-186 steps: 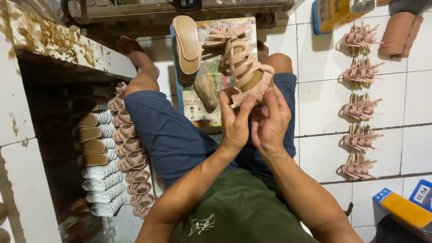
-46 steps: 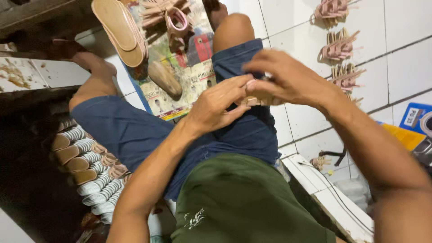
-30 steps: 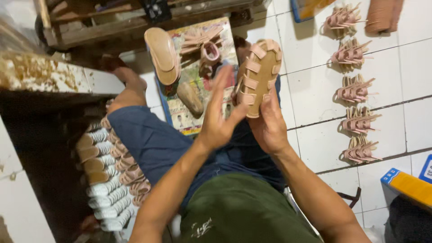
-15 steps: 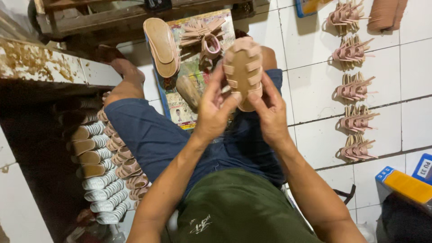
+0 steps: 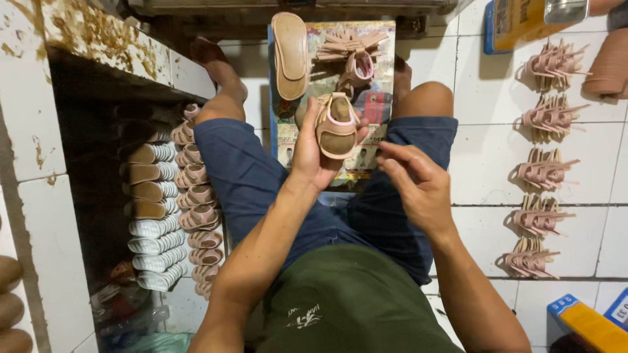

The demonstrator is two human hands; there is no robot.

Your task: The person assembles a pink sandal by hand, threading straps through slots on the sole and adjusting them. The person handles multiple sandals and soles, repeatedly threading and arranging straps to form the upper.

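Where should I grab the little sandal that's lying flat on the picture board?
Take the flat sandal sole across its narrow middle, coming from above. It lies flat, long and slim, on the board, with both long edges showing. The left hand holds another sandal; the right hand is empty.

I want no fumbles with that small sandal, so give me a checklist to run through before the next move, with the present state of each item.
1. Left hand grips the small tan sandal with pink straps: ok, fingers wrap its side.
2. Right hand free: ok, it holds nothing, close beside the sandal.
3. Sandal's sole side checked: cannot tell, only the strap side shows.
4. Printed paper sheet on the floor has room: not ok, a tan flat sole and loose pink straps lie on it.
5. Strapped pink uppers in reach: ok, lined up on the white tiles to the right.
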